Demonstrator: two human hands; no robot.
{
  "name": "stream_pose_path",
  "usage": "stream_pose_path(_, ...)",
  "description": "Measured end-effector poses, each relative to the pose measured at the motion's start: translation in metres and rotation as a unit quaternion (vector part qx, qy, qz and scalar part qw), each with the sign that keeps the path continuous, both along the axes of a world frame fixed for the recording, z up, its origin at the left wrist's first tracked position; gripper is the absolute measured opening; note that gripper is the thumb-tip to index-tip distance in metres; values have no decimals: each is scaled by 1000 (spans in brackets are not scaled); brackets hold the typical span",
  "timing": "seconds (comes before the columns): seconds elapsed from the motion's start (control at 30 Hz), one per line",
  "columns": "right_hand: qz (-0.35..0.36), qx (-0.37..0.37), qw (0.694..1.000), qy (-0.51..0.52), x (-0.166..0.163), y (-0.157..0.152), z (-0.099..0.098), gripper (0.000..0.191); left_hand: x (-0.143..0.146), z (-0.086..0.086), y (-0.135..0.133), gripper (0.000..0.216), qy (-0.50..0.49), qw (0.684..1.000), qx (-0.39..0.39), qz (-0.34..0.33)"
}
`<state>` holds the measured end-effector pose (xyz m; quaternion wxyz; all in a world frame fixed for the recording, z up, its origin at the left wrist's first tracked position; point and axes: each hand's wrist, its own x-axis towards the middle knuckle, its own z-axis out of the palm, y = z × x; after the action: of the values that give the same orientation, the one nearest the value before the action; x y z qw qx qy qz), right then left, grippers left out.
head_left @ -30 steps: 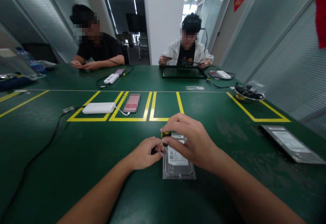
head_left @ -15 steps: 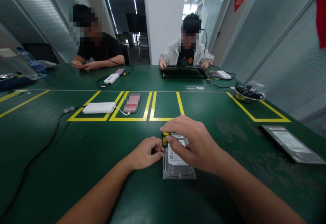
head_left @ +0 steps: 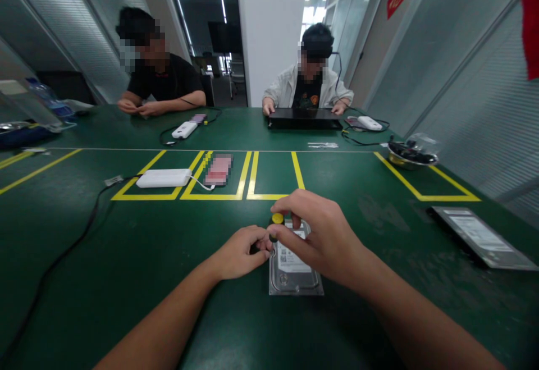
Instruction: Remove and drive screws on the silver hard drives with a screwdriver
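Note:
A silver hard drive (head_left: pixel 295 272) with a white label lies flat on the green table (head_left: pixel 126 257) right in front of me. My right hand (head_left: pixel 320 235) is closed around a small screwdriver with a yellow cap (head_left: pixel 277 219), held upright over the drive's far left corner. My left hand (head_left: pixel 242 252) rests on the table at the drive's left edge, its fingers pinched around the screwdriver's lower part; the tip is hidden.
A second drive (head_left: pixel 480 236) lies at the right. A white power bank (head_left: pixel 163 178) and a phone (head_left: pixel 218 169) sit in yellow-taped boxes. A bowl of parts (head_left: pixel 412 155) stands far right. Two people sit across, one with hands at a black laptop (head_left: pixel 304 118). A cable (head_left: pixel 63 252) runs left.
My right hand has shifted slightly on the screwdriver, so its yellow cap now shows above my fingers. The person opposite has closed the laptop flat.

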<state>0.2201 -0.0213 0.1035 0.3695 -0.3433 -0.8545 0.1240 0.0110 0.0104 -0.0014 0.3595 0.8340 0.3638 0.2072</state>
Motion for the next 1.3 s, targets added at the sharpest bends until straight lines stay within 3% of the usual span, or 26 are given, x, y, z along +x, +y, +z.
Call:
stream_pose_path(0.43, 8, 0, 1000, -6, 0, 1, 3, 11, 1, 1, 0, 4, -7, 1000, 4, -8)
stream_pose_path(0.97, 71, 34, 996, 34, -2, 4, -1, 30, 0, -5, 1, 3, -20, 1000, 4, -13)
stream_pose_path(1.17, 25, 9, 1000, 7, 1, 1, 2, 23, 0, -1, 0, 3, -16, 1000, 6, -9)
stream_pose_path(1.3, 39, 2, 999, 9, 2, 0, 3, 24, 1, 1, -1, 4, -16, 1000, 4, -9)
